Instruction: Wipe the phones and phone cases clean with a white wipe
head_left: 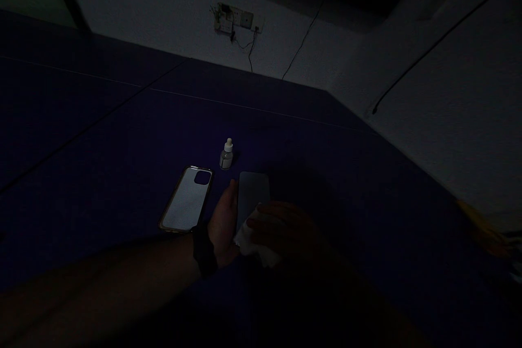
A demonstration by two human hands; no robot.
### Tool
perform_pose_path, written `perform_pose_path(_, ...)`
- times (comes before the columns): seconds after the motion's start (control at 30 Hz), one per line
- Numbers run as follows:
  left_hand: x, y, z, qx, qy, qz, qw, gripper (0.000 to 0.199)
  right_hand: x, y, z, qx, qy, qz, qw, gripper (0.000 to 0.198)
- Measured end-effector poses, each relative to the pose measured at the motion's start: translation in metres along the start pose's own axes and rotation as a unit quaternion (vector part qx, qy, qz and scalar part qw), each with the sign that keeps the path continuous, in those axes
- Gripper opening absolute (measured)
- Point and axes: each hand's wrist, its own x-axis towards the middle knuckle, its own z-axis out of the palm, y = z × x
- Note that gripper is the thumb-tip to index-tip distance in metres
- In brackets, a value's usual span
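My left hand (224, 225), with a dark watch on its wrist, grips a phone (253, 190) by its left side, the thumb along the edge. Over the phone's lower part lies a white cloth (258, 244), held under the bent fingers of my right hand (285, 225). Left of my left hand rests a phone case (185, 201) with a camera cut-out, its pale inside facing up. A small dropper bottle (227, 155) with a white cap stands upright beyond the phone. The scene is very dark, and much of my right hand is in shadow.
The dark blue surface (122, 136) reaches back to a pale wall (155, 11). Power sockets (240, 19) with plugs and cables sit on that wall. A dark cable (432, 49) crosses the right wall. Something yellowish (483, 228) lies at the right edge, too dim to name.
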Motion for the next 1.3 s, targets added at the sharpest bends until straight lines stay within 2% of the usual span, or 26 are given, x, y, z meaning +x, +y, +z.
perform_pose_path(0.17,-0.002,-0.002,-0.003,0.006,-0.035,-0.002,0.999,0.061,0.007,-0.005,-0.001,0.012,0.021,-0.005,1.0,0.04)
perform_pose_path(0.33,-0.003,-0.002,0.001,0.013,0.002,0.027,1.0,0.057,0.005,-0.003,0.004,-0.025,0.032,0.091,0.995,0.04)
perform_pose_path(0.4,-0.003,-0.001,0.001,0.017,0.017,0.037,0.999,0.055,0.001,0.0,0.004,-0.025,0.037,0.108,0.993,0.04)
perform_pose_path(0.63,-0.003,-0.002,-0.001,0.026,0.021,0.047,0.998,0.056,-0.01,0.004,-0.002,0.017,0.033,0.096,0.995,0.039)
perform_pose_path(0.73,-0.004,-0.001,0.002,0.03,0.046,0.05,0.997,0.054,-0.012,0.005,-0.005,0.016,0.031,0.109,0.993,0.039)
perform_pose_path(0.87,-0.006,0.001,0.009,0.022,0.081,0.039,0.996,0.055,-0.013,0.003,-0.008,0.021,0.046,0.071,0.996,0.042)
perform_pose_path(1.0,-0.005,0.002,0.01,0.007,0.068,0.033,0.997,0.056,-0.013,0.002,-0.009,0.04,0.045,0.046,0.997,0.043)
perform_pose_path(1.07,-0.005,0.002,0.008,0.007,0.058,0.036,0.998,0.055,-0.017,0.008,-0.01,0.045,0.074,0.05,0.995,0.04)
perform_pose_path(1.13,-0.005,0.002,0.006,0.013,0.06,0.033,0.998,0.055,-0.023,0.019,-0.013,0.007,0.127,0.078,0.989,0.033)
perform_pose_path(1.2,-0.006,0.002,0.005,0.024,0.068,0.022,0.997,0.056,-0.031,0.032,-0.017,-0.096,0.152,0.138,0.974,0.026)
perform_pose_path(1.3,-0.007,0.002,0.003,0.042,0.069,0.013,0.997,0.057,-0.036,0.044,-0.024,-0.153,0.05,0.242,0.957,0.023)
